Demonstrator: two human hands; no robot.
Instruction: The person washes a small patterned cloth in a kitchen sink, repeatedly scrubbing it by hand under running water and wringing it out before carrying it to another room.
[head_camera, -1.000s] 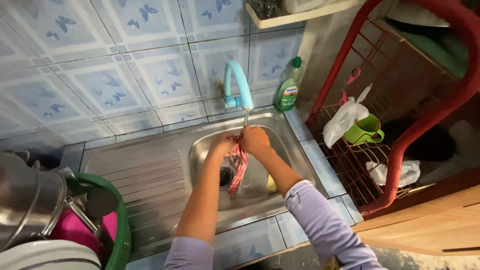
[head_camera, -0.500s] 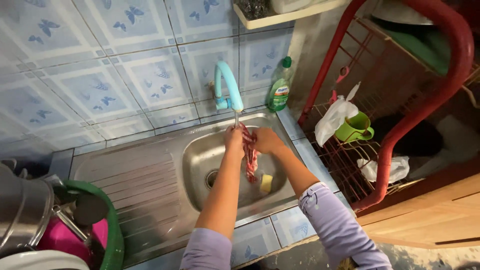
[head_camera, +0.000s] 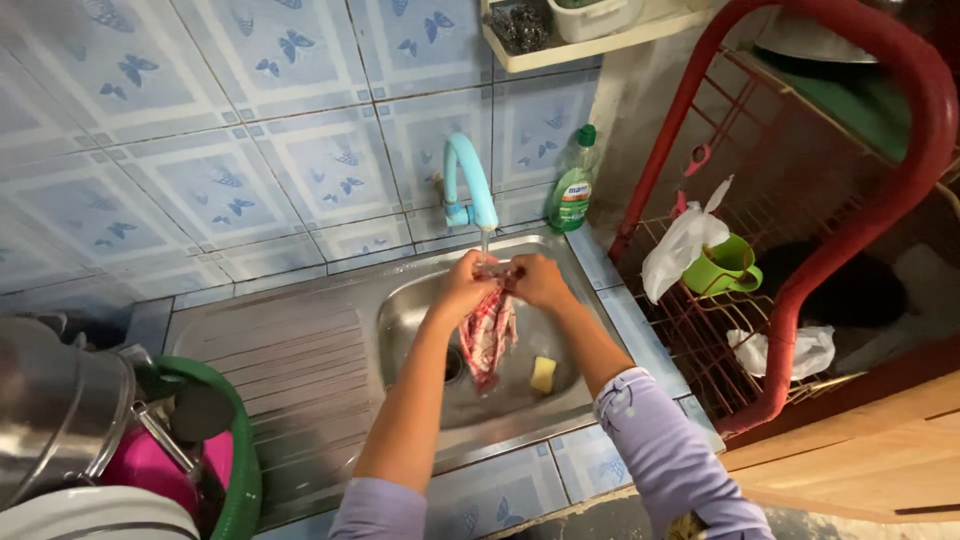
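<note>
Two hands: left hand (head_camera: 468, 282) and right hand (head_camera: 537, 280) meet directly under the faucet (head_camera: 468, 180) spout, fingers closed together on one cloth.
Cloth: red-and-white checked cloth (head_camera: 487, 335), clamped at its top end between both hands, hanging down into the sink basin (head_camera: 415, 310).
Water: thin stream falls from the faucet spout onto the hands.
Sponge: yellow sponge (head_camera: 543, 374) lies on the basin floor, below and right of the faucet, just beside the cloth.
Drain: partly hidden behind the cloth and left forearm.
Bottle: green dish-soap bottle (head_camera: 573, 183) stands right of the faucet, near the wall.
Rack: red wire rack (head_camera: 800, 250) stands well right of the faucet, holding a green cup (head_camera: 728, 266) and white plastic bags (head_camera: 680, 245).
Basket: green-rimmed basket (head_camera: 235, 450) with metal pots (head_camera: 55, 410) sits far left of the faucet.
</note>
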